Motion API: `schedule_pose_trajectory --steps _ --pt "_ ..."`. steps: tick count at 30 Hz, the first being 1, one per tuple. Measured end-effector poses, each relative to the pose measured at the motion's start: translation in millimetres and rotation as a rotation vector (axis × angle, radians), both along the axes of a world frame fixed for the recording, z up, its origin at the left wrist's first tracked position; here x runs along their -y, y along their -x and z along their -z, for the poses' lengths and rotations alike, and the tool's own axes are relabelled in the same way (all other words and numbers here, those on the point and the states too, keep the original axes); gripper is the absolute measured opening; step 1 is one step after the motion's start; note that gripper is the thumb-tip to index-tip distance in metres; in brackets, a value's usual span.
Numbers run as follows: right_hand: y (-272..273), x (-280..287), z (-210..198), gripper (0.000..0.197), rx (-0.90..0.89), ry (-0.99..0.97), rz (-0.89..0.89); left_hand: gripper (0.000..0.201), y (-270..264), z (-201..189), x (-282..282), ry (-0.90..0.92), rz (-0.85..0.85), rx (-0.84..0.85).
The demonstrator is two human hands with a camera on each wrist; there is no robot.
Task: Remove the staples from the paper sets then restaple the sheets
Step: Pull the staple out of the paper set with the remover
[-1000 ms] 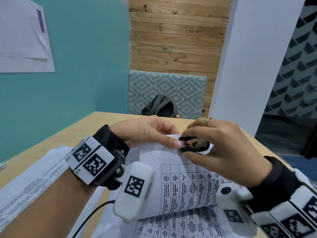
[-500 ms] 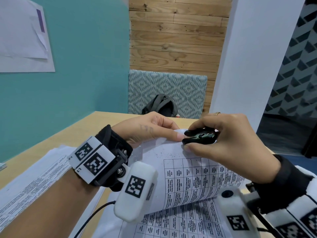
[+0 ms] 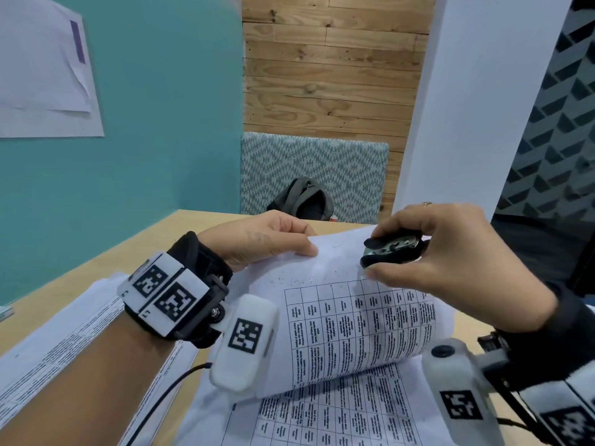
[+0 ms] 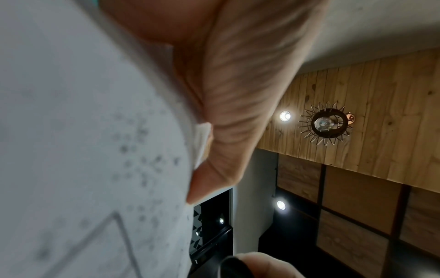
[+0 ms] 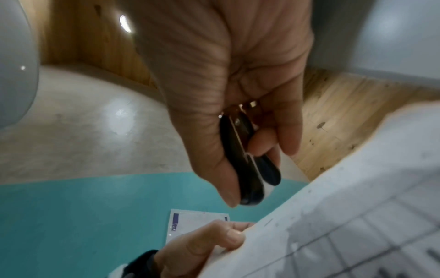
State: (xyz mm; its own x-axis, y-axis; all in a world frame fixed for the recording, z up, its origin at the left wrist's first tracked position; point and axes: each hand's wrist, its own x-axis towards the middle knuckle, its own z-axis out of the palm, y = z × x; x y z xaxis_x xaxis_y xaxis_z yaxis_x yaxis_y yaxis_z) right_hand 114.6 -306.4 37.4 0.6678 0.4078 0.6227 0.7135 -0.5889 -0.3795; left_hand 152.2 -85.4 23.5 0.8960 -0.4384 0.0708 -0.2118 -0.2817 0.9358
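A paper set (image 3: 354, 320) printed with tables curls up off the wooden table (image 3: 154, 239). My left hand (image 3: 273, 243) pinches its upper left corner, thumb on top; the left wrist view shows the thumb (image 4: 228, 131) pressed to the sheet (image 4: 83, 150). My right hand (image 3: 428, 252) grips a black staple remover (image 3: 391, 249) between thumb and fingers, held just above the paper's top edge, to the right of the left hand. The right wrist view shows the staple remover (image 5: 247, 161) squeezed closed, the paper (image 5: 345, 216) and a small staple mark near my left hand (image 5: 214, 242).
More printed sheets (image 3: 58, 342) lie at the left on the table, and another page (image 3: 322, 420) lies under the curled set. A dark backpack (image 3: 302, 199) sits on a patterned bench beyond the table's far edge. A teal wall stands at the left.
My right hand has lifted the staple remover off the paper's corner and drawn it to the right. The left hand keeps its pinch on the corner.
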Motion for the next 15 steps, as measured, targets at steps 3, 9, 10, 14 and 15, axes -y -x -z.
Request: schedule_pose_trajectory --steps 3,9,10,14,15 --pt "-4 1 1 0.026 0.086 0.062 0.029 0.009 0 0 -1 0.016 0.024 -0.02" --pt "-8 -3 7 0.043 0.208 0.185 -0.081 0.01 0 2 3 0.019 0.066 -0.038" --pt "-9 -4 8 0.045 0.228 0.205 -0.088 0.012 0 3 4 0.025 0.074 -0.046" --pt "-12 -3 10 0.043 0.28 0.243 -0.122 0.027 -1 7 9 0.05 0.124 -0.1" --pt "-12 -3 11 0.041 0.292 0.249 -0.133 0.03 -1 7 10 0.053 0.136 -0.108"
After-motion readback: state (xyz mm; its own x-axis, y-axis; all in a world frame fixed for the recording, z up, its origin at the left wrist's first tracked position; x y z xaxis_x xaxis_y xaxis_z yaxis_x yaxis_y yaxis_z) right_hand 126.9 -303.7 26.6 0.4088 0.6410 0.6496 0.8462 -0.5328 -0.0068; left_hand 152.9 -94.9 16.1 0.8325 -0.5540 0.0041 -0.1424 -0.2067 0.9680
